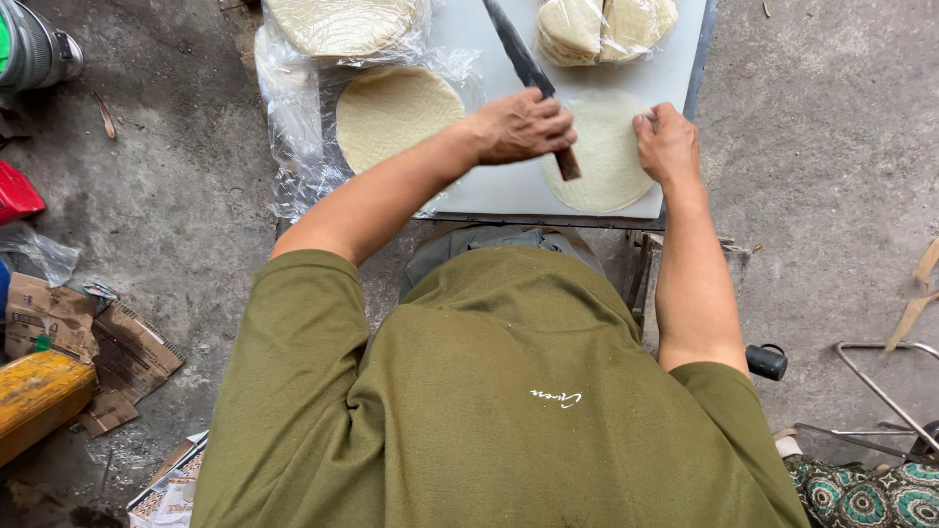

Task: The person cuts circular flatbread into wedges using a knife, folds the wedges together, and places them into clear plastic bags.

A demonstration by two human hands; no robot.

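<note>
My left hand is closed around the wooden handle of a long knife, whose dark blade points away from me over a white cutting board. My right hand presses its fingers on the right edge of a round, pale stack of thin wrappers lying on the board. The knife handle's end sits over the left part of that stack. A second round stack lies on clear plastic to the left.
Plastic-wrapped round sheets and a bag of cut pieces lie at the board's far side. On the concrete floor: a grey metal container, a red object, cardboard scraps, a yellow block, a metal frame.
</note>
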